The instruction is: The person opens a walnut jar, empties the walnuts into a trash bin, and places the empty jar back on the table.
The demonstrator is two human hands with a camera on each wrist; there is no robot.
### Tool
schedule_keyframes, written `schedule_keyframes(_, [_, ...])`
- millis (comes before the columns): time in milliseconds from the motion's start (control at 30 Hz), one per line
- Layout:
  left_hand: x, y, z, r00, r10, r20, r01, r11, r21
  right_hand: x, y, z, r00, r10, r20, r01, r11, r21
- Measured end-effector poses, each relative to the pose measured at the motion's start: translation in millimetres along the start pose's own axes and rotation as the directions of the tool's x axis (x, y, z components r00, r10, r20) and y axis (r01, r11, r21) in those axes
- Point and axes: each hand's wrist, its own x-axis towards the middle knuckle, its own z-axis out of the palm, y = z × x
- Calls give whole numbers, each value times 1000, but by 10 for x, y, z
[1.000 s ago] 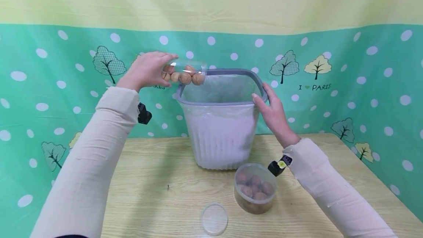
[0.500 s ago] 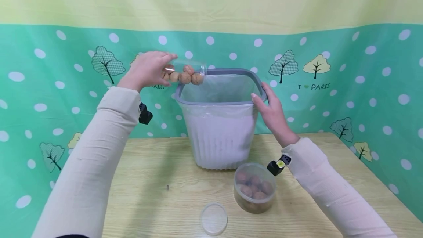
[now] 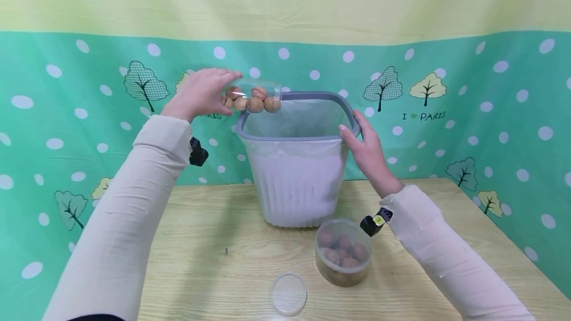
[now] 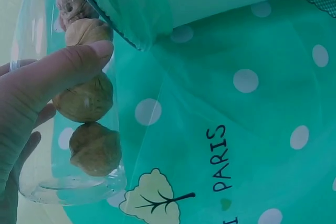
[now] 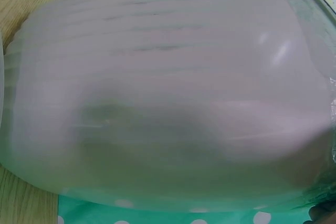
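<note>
My left hand [image 3: 200, 92] grips a clear jar [image 3: 267, 85] with several walnuts [image 3: 255, 105] inside. The jar lies nearly level, its mouth toward the right, over the left rim of a trash bin [image 3: 299, 182]. In the left wrist view my thumb lies across the jar's side, and the walnuts [image 4: 95, 149] show in a row through the wall. The bin stands upright, has a grey rim and is lined with a thin clear bag. At its right side, my right hand [image 3: 368, 151] holds the rim, thumb inward; the right wrist view is filled by the bin's wall [image 5: 173, 77].
In front of the bin, a round tub [image 3: 341, 277] holds several brown round things seen through its translucent top. A clear round lid [image 3: 289, 294] lies nearer on the wooden table [image 3: 196, 271]. A tiny dark bit [image 3: 226, 251] lies left. Behind hangs a patterned cloth [image 3: 312, 53].
The jar in my left hand has shifted slightly right over the bin, its walnuts moving with it. My right hand stays on the rim.
</note>
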Motion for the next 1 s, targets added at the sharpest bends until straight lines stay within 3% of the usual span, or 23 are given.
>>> schedule_keyframes(233, [10,15,-14,999,-24,24,23,999,39,13,-13,3,1000,-14,2,14,1000,3])
schedule_keyframes(700, [26,40,-27,999,-43,21,43,999,-6,9,-10,3,1000,-18,-2,18,1000,13])
schedule_keyframes(1000, [7,35,-32,1000,-13,25,13,1000,-1,-9,-6,1,1000,-8,-3,8,1000,14])
